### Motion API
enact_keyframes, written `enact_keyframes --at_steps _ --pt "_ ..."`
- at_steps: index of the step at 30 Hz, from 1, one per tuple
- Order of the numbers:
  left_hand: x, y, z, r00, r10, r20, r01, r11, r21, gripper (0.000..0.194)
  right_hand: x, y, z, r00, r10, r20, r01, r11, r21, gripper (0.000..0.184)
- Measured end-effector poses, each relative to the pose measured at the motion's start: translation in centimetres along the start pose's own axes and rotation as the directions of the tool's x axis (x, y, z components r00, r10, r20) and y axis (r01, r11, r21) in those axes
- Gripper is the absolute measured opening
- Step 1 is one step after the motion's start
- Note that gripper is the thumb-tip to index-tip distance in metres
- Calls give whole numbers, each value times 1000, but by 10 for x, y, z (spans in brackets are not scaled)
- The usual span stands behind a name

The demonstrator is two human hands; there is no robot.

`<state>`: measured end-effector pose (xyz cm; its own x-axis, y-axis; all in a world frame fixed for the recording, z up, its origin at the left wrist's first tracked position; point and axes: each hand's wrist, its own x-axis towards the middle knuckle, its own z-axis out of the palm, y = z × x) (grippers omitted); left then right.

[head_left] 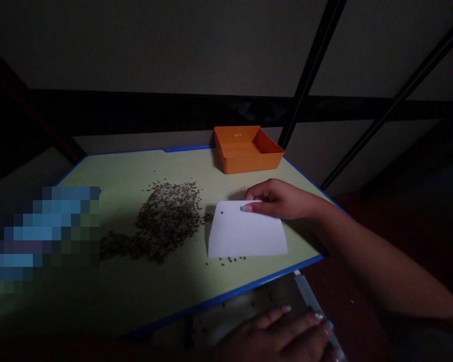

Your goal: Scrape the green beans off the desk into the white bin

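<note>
Thumb and fingers of our right hand [287, 199] pinch the upper edge of a white sheet [247, 234], which we hold tilted over the pale table [117, 168], just right of a heap of small dark pieces [169, 216]. Our left hand [279, 337], below the table's blue rim [226, 296], has its fingers stretched beside a grey rail [308, 291]; whether they grip anything we cannot tell. Beyond the sheet, an orange tray [252, 164] sits at the table's far edge

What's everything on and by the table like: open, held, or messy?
White card: held at its far edge
Orange bin: upright, open on top
Dark grains: loose, heaped and scattered
Right hand: pinching the card
Left hand: fingers outstretched, underside hidden
</note>
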<state>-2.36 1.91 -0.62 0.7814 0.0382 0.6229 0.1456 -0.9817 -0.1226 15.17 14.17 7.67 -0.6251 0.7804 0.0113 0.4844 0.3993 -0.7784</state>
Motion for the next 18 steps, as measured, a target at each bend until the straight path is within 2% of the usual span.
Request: enact_keyframes --at_steps 7,12,18 --pt "0 9 4 993 -118 19 118 993 -16 29 5 0 9 1000 -8 -27 8 1000 -2 28" --pt "4 10 2 988 -151 -7 151 988 -24 29 9 1 18 999 -27 -34 28 999 29 31" --pt "3 15 7 982 -185 28 186 983 -12 30 11 -1 25 998 -59 -3 59 996 67 32"
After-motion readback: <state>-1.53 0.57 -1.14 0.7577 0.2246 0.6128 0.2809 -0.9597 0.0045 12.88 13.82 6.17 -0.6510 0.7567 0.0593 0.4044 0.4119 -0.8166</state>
